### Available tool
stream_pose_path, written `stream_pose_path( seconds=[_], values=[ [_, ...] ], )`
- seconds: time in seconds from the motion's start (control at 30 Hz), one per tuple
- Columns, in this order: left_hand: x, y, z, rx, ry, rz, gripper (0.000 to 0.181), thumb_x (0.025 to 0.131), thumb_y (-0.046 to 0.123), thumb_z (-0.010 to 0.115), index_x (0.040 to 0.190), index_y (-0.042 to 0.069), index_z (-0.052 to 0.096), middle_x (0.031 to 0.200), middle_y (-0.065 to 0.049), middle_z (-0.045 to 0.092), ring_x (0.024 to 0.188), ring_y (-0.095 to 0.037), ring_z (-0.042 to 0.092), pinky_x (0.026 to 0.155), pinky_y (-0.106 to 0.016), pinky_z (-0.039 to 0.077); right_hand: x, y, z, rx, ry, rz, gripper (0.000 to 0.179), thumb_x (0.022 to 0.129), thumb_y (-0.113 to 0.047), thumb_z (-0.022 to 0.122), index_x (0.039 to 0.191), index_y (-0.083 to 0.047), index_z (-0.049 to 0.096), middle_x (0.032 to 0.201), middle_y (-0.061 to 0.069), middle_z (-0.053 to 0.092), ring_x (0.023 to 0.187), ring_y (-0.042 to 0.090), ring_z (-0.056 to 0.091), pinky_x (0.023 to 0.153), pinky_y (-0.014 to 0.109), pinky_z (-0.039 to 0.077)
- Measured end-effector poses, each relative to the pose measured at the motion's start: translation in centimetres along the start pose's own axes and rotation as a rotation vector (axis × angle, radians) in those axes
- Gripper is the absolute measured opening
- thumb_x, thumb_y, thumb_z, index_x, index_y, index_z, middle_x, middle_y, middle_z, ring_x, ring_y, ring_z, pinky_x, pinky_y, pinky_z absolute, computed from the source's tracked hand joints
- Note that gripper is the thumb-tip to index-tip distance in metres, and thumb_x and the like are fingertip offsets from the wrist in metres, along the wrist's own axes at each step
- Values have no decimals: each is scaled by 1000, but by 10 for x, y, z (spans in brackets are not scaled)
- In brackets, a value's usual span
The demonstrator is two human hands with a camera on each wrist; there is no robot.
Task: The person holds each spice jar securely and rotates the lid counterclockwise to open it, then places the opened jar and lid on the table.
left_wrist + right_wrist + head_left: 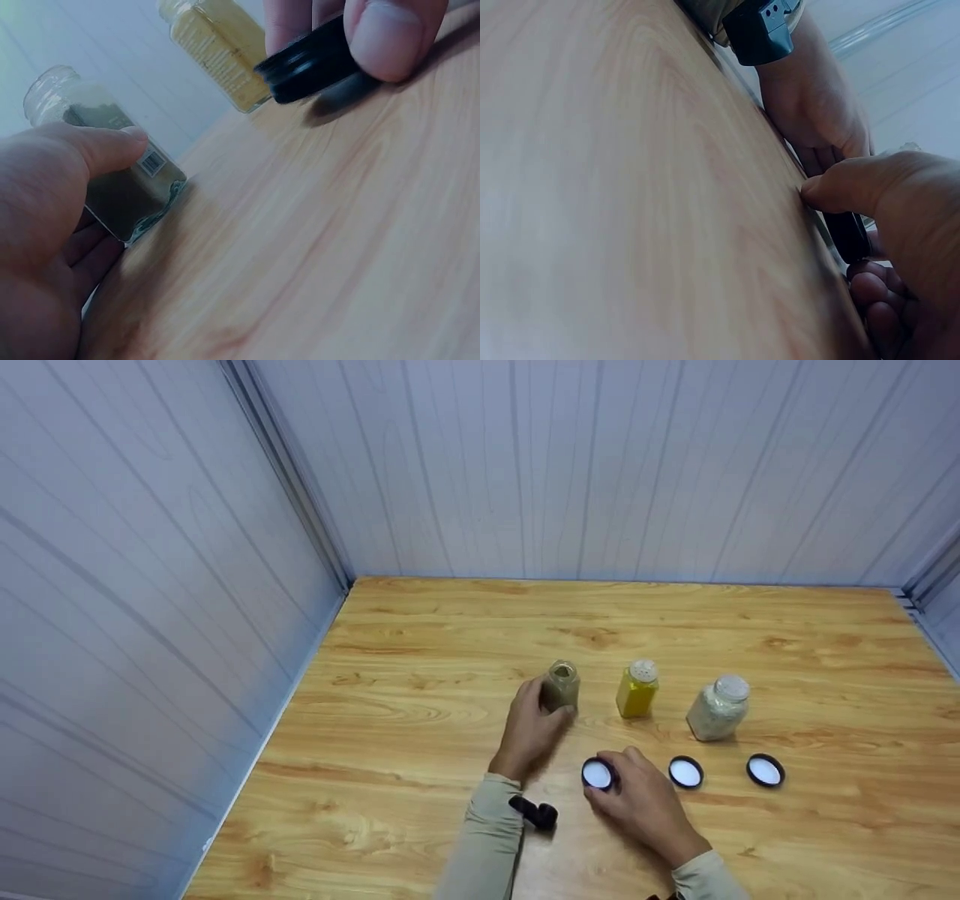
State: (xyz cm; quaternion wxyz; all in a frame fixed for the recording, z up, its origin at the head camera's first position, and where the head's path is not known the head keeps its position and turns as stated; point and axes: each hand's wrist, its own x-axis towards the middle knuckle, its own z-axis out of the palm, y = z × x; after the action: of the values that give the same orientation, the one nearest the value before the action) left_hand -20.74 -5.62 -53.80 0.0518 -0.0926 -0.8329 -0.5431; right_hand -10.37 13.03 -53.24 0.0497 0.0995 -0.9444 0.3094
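My left hand (531,729) grips a square glass jar (561,690) of dull brown-green powder, its mouth uncapped. In the left wrist view the thumb lies across the jar's (124,176) label side, and the base is right at the tabletop. Between thumb and fingers, my right hand (643,796) pinches a black screw lid (598,774), white inside facing up. The left wrist view shows this lid (311,66) edge-on, close over the wood with its shadow beneath. In the right wrist view, the right hand (907,217) partly hides the lid (847,234).
A jar with yellow contents (637,694) and a perforated top stands right of the held jar. Farther right is a jar of pale contents (717,711). Two black lids (685,772) with white insides lie in front of them. Panel walls (480,472) border the wooden table (375,720).
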Motion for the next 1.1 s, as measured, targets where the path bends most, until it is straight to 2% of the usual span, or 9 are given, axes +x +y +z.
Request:
stream_pose_path(
  seconds=[0.27,0.8,1.1],
  values=[
    [0,0,0,21,4,22,57,87,19,76,139,9,55,129,-8,55,120,-21,55,99,-34,46,-2,-1,0,5,7,-1,51,77,-31,86,119,-7,70,89,-3,53,75,12,50,70,35,46],
    [-1,1,-2,-32,25,1,53,86,19,75,136,12,57,126,-2,56,118,-17,55,99,-32,46,-1,-4,-3,-15,-18,-8,54,77,-29,86,121,-4,69,91,0,53,75,14,50,71,36,46],
    [-2,1,-1,-51,47,35,51,87,15,76,134,9,58,125,-4,56,120,-18,56,101,-30,45,-3,-2,-3,-4,-27,-10,57,77,-31,86,123,-4,68,88,-2,50,72,12,45,67,33,41]
  ],
)
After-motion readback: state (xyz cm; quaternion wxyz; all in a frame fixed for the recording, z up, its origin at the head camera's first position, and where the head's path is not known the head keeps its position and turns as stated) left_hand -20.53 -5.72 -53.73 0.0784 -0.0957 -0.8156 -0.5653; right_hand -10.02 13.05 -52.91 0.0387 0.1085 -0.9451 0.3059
